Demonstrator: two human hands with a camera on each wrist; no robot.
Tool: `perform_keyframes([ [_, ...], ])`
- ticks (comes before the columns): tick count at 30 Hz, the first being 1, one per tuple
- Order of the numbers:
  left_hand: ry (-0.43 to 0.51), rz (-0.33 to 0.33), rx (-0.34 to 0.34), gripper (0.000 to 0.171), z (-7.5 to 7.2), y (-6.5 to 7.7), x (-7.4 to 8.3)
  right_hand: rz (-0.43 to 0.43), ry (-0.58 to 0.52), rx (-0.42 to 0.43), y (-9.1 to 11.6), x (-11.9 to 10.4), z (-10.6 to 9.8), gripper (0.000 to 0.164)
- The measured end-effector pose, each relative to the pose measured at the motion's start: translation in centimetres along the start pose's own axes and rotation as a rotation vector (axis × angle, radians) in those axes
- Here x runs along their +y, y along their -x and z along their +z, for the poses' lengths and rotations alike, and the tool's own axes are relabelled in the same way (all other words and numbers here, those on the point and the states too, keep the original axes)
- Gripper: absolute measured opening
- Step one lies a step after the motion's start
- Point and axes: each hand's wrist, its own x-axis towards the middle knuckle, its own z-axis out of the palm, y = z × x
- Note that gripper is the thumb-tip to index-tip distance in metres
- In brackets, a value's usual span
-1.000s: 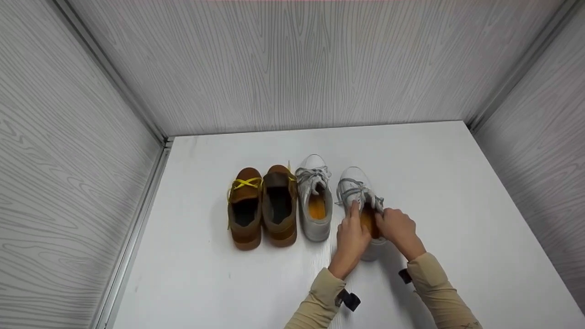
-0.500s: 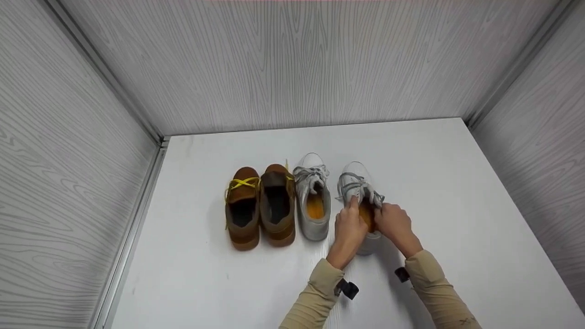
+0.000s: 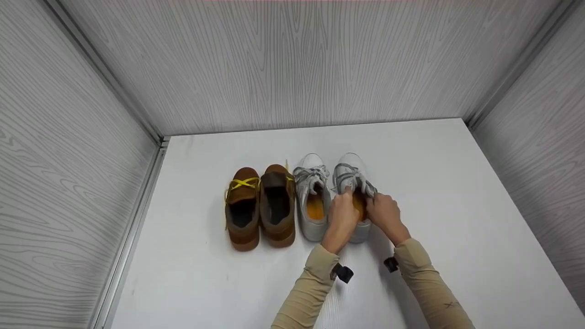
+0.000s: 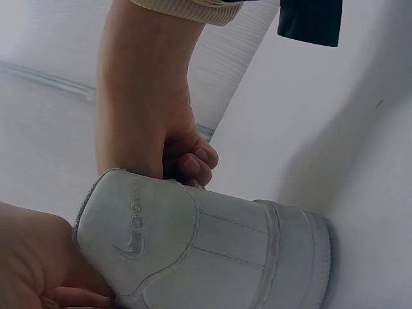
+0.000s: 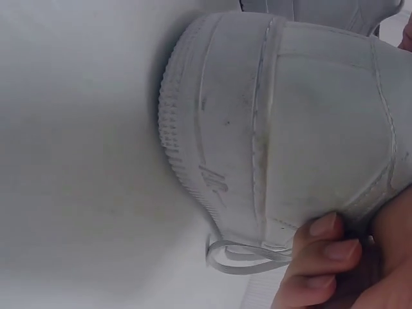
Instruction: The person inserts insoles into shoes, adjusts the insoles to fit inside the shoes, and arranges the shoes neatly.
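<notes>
A white sneaker [image 3: 350, 165] with grey laces and an orange insole stands at the right end of a row of shoes. My left hand [image 3: 342, 216] grips the left side of its opening, and my right hand [image 3: 384, 212] pinches the right side. Seen close in the left wrist view, the sneaker's heel [image 4: 161, 238] lies between both hands. In the right wrist view, curled fingertips [image 5: 325, 251] press the outer side of the shoe near a lace loop. The matching white sneaker [image 3: 312, 228] stands just left of my left hand.
Two brown shoes with yellow laces, a left one [image 3: 244, 235] and a right one [image 3: 278, 233], stand side by side further left. All rest on a white tabletop [image 3: 192, 274], with grey wood-grain panels [image 3: 292, 64] around its back and sides.
Both hands have shifted the right-hand white sneaker left and away from me, up beside its mate. Their toes now line up. The brown shoes keep their places.
</notes>
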Motion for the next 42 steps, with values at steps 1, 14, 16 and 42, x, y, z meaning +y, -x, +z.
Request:
perform_keyframes([
  [1, 0.011, -0.007, 0.003, 0.031, -0.1, -0.1, -0.1, -0.002, -0.004, 0.002, -0.2, -0.1, 0.2, 0.033],
  [14, 0.035, -0.031, 0.116, 0.056, -0.1, 1.2, -0.7, 0.032, 0.011, -0.098, -2.1, -2.1, 0.9, 0.037],
  [16, -0.022, -0.039, 0.119, 0.054, 0.1, 1.8, -0.4, 0.050, 0.016, -0.133, -2.0, -2.2, 0.8, 0.038],
  [42, -0.091, -0.036, 0.190, 0.035, 0.3, 3.4, 0.0, 0.006, 0.112, -0.242, -1.8, -2.4, 0.1, 0.034],
])
